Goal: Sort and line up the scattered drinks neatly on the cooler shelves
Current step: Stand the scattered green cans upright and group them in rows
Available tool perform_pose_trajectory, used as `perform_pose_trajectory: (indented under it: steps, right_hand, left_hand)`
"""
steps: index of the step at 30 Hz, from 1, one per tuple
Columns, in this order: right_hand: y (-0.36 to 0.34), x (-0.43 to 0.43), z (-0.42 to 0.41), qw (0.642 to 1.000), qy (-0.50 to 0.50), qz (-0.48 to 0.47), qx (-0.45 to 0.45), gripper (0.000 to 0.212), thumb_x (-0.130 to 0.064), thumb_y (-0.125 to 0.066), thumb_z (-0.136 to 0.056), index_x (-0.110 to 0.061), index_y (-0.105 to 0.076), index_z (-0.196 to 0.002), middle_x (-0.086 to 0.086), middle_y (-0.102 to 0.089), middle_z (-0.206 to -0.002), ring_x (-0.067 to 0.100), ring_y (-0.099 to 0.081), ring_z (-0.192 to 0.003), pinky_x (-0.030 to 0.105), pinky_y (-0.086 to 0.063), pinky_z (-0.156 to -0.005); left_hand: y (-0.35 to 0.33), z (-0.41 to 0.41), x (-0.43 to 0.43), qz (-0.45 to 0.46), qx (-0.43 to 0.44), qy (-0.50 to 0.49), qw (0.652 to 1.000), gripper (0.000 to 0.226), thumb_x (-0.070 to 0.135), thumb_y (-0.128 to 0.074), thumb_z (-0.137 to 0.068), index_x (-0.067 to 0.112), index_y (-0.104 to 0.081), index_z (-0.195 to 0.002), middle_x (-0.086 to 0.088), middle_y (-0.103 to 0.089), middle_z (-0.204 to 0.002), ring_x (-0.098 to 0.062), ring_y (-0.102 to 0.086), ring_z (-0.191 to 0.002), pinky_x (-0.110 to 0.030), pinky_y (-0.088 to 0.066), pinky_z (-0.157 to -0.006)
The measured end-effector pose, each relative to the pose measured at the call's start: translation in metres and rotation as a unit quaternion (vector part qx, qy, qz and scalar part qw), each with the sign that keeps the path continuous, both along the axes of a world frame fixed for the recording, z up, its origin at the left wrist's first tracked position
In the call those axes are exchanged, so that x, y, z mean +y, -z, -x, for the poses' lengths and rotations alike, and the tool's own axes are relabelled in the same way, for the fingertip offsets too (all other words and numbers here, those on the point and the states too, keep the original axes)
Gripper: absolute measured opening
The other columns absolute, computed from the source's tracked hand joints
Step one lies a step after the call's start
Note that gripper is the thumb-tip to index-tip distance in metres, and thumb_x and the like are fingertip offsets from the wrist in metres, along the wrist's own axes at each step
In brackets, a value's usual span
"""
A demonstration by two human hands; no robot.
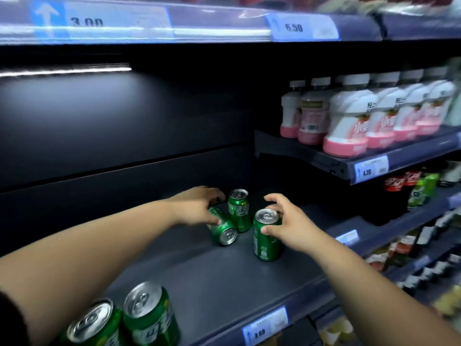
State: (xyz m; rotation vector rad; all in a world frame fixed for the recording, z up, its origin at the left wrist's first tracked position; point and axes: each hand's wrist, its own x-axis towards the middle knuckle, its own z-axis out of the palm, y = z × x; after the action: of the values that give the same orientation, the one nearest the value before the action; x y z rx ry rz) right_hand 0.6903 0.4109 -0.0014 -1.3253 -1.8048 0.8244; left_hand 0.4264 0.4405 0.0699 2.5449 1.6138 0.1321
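Three green cans sit toward the back of the dark shelf (224,275). One can (222,227) lies on its side, and my left hand (199,204) rests on top of it with fingers curled over it. An upright can (240,208) stands just behind it. My right hand (287,224) grips the top of a third upright can (266,238), thumb in front and fingers behind. Two more green cans (149,318) (97,328) stand upright at the shelf's front left, under my left forearm.
A higher shelf (361,163) on the right carries rows of white and pink bottles (346,121). Red and green bottles (411,188) stand below it. A price strip (267,325) runs along the front edge. The shelf above (174,23) overhangs.
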Motion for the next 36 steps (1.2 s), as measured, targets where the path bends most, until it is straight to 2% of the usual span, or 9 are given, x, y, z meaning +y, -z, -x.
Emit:
perform_pose_trajectory:
  steps: [10, 14, 17, 19, 22, 27, 30, 32, 36]
  right_hand:
    - [0.008, 0.007, -0.003, 0.996, 0.071, -0.020, -0.049, 0.063, -0.028, -0.076, -0.083, -0.037, -0.044, -0.136, -0.012, -0.054, -0.132, 0.008, -0.052, -0.121, 0.029, -0.043, -0.103]
    - [0.009, 0.009, -0.009, 0.997, 0.069, -0.012, -0.021, 0.061, -0.020, -0.076, -0.083, -0.034, -0.046, -0.135, -0.009, -0.056, -0.132, 0.008, -0.054, -0.120, 0.026, -0.042, -0.104]
    - [0.010, 0.011, -0.022, 0.999, 0.041, 0.012, 0.016, 0.062, -0.013, -0.075, -0.079, -0.045, -0.045, -0.124, -0.010, -0.060, -0.128, 0.009, -0.058, -0.119, 0.037, -0.046, -0.106]
    - [0.008, 0.011, -0.032, 0.999, 0.004, 0.034, 0.029, 0.065, -0.005, -0.072, -0.079, -0.048, -0.046, -0.121, -0.009, -0.061, -0.129, 0.012, -0.058, -0.122, 0.036, -0.047, -0.106]
    - [0.007, 0.011, -0.040, 0.998, -0.028, 0.055, 0.031, 0.063, 0.005, -0.068, -0.083, -0.039, -0.050, -0.124, -0.005, -0.060, -0.132, 0.013, -0.056, -0.126, 0.031, -0.046, -0.105]
    - [-0.001, 0.011, -0.038, 0.998, 0.025, -0.006, -0.061, 0.069, -0.027, -0.091, -0.066, -0.030, -0.057, -0.126, -0.008, -0.059, -0.119, 0.009, -0.060, -0.109, 0.027, -0.048, -0.098]
    - [0.000, 0.012, -0.046, 0.998, -0.026, 0.033, -0.042, 0.072, -0.023, -0.089, -0.062, -0.039, -0.057, -0.125, -0.011, -0.064, -0.121, 0.008, -0.062, -0.114, 0.034, -0.049, -0.103]
    - [0.004, 0.013, -0.049, 0.998, -0.037, 0.028, -0.048, 0.069, -0.032, -0.084, -0.054, -0.044, -0.060, -0.118, -0.011, -0.066, -0.120, 0.008, -0.063, -0.113, 0.040, -0.050, -0.103]
    - [0.010, 0.017, -0.050, 0.999, -0.023, 0.003, -0.041, 0.065, -0.044, -0.087, -0.055, -0.038, -0.063, -0.114, -0.005, -0.067, -0.116, 0.011, -0.065, -0.109, 0.042, -0.051, -0.100]
  left_hand:
    - [0.021, -0.039, 0.066, 0.022, -0.046, 0.008, 0.999, 0.084, 0.037, -0.077, -0.078, 0.024, -0.035, -0.149, -0.008, -0.053, -0.138, -0.024, -0.060, -0.112, -0.040, -0.053, -0.093]
    - [0.026, -0.046, 0.077, 0.043, -0.052, 0.011, 0.998, 0.072, 0.027, -0.075, -0.085, 0.020, -0.039, -0.148, -0.010, -0.060, -0.132, -0.024, -0.061, -0.111, -0.032, -0.051, -0.089]
    - [0.024, -0.048, 0.078, 0.034, -0.053, 0.018, 0.998, 0.066, 0.026, -0.077, -0.085, 0.018, -0.045, -0.142, -0.009, -0.063, -0.127, -0.023, -0.061, -0.109, -0.028, -0.047, -0.086]
    - [0.018, -0.048, 0.073, 0.051, -0.072, 0.029, 0.996, 0.067, 0.024, -0.078, -0.084, 0.019, -0.044, -0.142, -0.009, -0.063, -0.123, -0.022, -0.061, -0.106, -0.029, -0.048, -0.086]
    - [0.012, -0.052, 0.059, 0.068, -0.056, 0.062, 0.994, 0.068, 0.026, -0.076, -0.085, 0.022, -0.043, -0.144, -0.006, -0.063, -0.125, -0.020, -0.061, -0.109, -0.029, -0.048, -0.092]
    - [0.011, -0.062, 0.035, 0.083, -0.011, 0.108, 0.991, 0.061, 0.024, -0.076, -0.086, 0.020, -0.049, -0.140, 0.002, -0.060, -0.128, -0.013, -0.056, -0.109, -0.020, -0.041, -0.088]
    - [0.011, -0.062, 0.025, 0.123, -0.035, 0.117, 0.985, 0.053, 0.014, -0.076, -0.085, 0.018, -0.055, -0.133, -0.001, -0.063, -0.122, -0.017, -0.059, -0.108, -0.023, -0.045, -0.092]
    - [0.011, -0.062, 0.018, 0.126, -0.038, 0.114, 0.985, 0.052, 0.013, -0.075, -0.086, 0.018, -0.055, -0.134, 0.002, -0.061, -0.123, -0.015, -0.058, -0.110, -0.022, -0.044, -0.092]
    - [0.012, -0.066, 0.005, 0.109, -0.040, 0.089, 0.989, 0.060, 0.021, -0.079, -0.083, 0.021, -0.053, -0.137, 0.005, -0.061, -0.125, -0.011, -0.058, -0.111, -0.021, -0.043, -0.095]
